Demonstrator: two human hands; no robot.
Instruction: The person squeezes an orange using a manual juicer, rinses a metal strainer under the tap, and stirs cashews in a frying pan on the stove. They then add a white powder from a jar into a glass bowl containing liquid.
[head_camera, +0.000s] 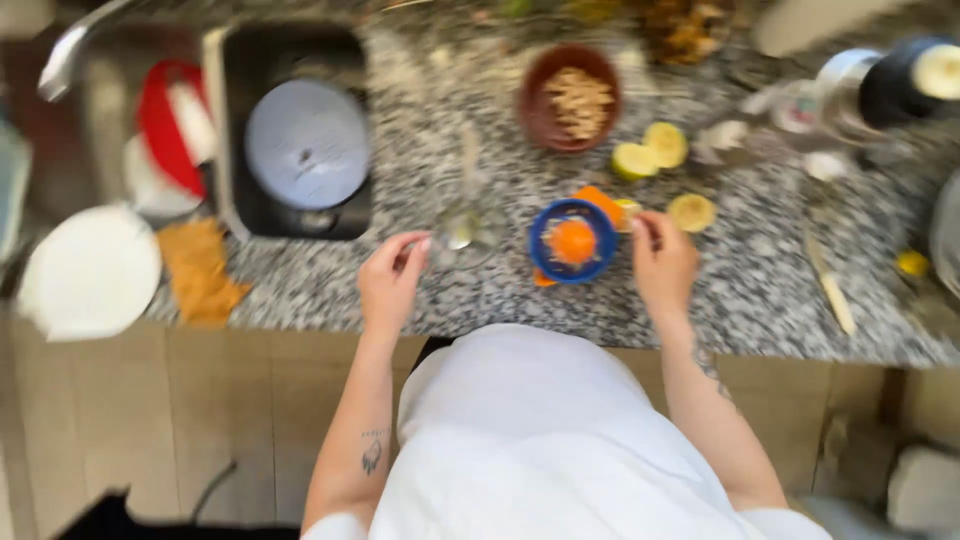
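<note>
A blue citrus juicer with an orange cone (573, 241) stands on the speckled granite counter (440, 130) straight ahead. My right hand (660, 262) rests just right of it, fingers curled near a small lemon piece (628, 211); whether it grips the piece is blurred. My left hand (392, 278) sits left of a clear glass (461, 226), fingertips close to its base. Cut lemon halves (651, 149) lie behind the juicer, and one more half (692, 212) lies to its right.
A brown bowl of pale sticks (568, 97) stands at the back. A sink (296, 130) with a grey lid is at left, beside an orange cloth (199, 268), a white plate (90, 270) and red-and-white dishes (175, 125). A knife (830, 282) and jars (880, 90) lie right.
</note>
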